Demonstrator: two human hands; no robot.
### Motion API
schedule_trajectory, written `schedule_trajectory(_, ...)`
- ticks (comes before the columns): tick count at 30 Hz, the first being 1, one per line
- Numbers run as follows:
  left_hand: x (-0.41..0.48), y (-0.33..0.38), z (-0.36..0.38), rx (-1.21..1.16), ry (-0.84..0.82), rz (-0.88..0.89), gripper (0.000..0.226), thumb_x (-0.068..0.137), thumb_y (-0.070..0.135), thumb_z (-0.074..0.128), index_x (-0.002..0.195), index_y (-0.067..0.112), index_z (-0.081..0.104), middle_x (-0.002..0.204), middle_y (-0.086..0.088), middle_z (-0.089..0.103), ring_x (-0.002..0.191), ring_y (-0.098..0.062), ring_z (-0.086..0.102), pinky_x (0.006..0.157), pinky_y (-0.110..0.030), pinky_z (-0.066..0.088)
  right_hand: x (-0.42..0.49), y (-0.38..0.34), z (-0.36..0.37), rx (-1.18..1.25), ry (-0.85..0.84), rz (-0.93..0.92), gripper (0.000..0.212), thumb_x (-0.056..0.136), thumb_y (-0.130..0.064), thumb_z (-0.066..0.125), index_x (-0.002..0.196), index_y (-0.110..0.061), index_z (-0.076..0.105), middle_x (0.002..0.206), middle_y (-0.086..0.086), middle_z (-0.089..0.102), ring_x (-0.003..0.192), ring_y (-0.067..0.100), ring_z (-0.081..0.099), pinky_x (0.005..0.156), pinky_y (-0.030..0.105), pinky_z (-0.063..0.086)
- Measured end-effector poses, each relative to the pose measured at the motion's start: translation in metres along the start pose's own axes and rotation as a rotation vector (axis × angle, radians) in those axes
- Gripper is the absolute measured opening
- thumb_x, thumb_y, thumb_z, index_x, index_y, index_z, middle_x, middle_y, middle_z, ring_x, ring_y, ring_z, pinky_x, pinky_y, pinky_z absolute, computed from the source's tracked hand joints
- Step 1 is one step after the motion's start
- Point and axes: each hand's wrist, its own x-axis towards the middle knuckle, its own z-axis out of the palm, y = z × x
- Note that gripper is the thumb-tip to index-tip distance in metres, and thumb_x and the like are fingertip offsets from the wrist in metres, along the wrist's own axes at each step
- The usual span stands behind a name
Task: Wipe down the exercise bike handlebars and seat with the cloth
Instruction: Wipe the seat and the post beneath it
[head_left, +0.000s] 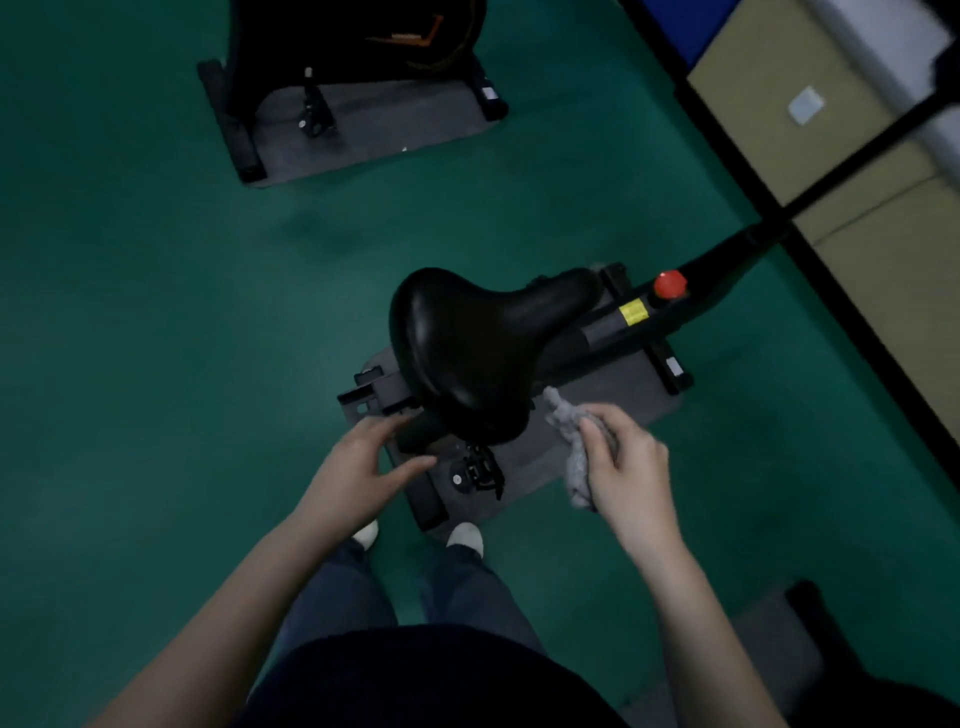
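The left hand (363, 467) hovers with fingers spread, holding nothing, beside the seat (467, 343). The right hand (623, 462) grips the bunched cloth (569, 441) just off the saddle. Seat wiping seems pending; the handlebars are out of view.

The cloth (577, 480) is grey and crumpled, bunched in the right grip (628, 462). One twisted end sticks up past the fingertips and the other hangs below the palm. The seat (467, 343) is black, glossy and padded. It lies just left of that grip, with its broad rear nearest and its narrow nose pointing away to the right. The cloth's upper end is just beside the seat's edge; contact cannot be told.
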Motion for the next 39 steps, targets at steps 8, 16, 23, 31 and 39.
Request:
schedule_trajectory(8,0.012,-0.009,-0.048,0.647,-0.337,0.425,0.063,0.091,0.058,0.047,0.141,0.020,0.040,0.143,-0.001,0.044,0.131,-0.021,0.039,0.106,-0.034,0.032,-0.100,-0.023,0.024,0.142,0.376,0.378,0.014,0.094,-0.007,0.056,0.098,-0.011,0.068,0.083,-0.010,0.066,0.075,-0.016,0.056,0.066,-0.003,0.038)
schedule_trajectory(16,0.003,0.027,-0.055,0.789,-0.420,0.868,0.065,0.091,0.059,0.043,0.144,0.021,0.037,0.144,0.004,0.041,0.134,-0.017,0.034,0.107,-0.035,0.027,-0.197,-0.071,0.047,0.186,0.719,0.549,0.018,0.093,-0.010,0.056,0.089,-0.025,0.064,0.077,-0.024,0.062,0.070,-0.021,0.055,0.062,-0.004,0.036)
schedule_trajectory(23,-0.049,0.087,-0.009,0.749,-0.500,1.124,0.070,0.093,0.059,0.039,0.149,0.019,0.028,0.153,0.003,0.029,0.141,-0.015,0.023,0.112,-0.034,0.020,-0.273,-0.078,0.056,0.271,0.968,0.717,0.013,0.093,-0.006,0.057,0.093,-0.015,0.068,0.079,-0.024,0.062,0.072,-0.023,0.055,0.061,-0.003,0.037)
schedule_trajectory(31,-0.144,0.115,0.052,0.802,-0.570,1.379,0.070,0.092,0.061,0.036,0.149,0.021,0.027,0.155,0.002,0.027,0.143,-0.017,0.018,0.114,-0.036,0.013,-0.370,-0.069,0.055,0.299,1.131,0.800,0.016,0.094,-0.010,0.056,0.093,-0.020,0.068,0.076,-0.019,0.066,0.070,-0.017,0.058,0.062,-0.001,0.039)
schedule_trajectory(39,-0.264,0.100,0.109,0.845,-0.673,1.473,0.070,0.091,0.061,0.039,0.148,0.021,0.030,0.153,0.003,0.030,0.140,-0.018,0.025,0.111,-0.040,0.025,-0.516,-0.054,0.060,0.305,1.249,0.892,0.017,0.094,-0.011,0.056,0.091,-0.023,0.068,0.072,-0.015,0.066,0.067,-0.016,0.057,0.056,-0.001,0.037)
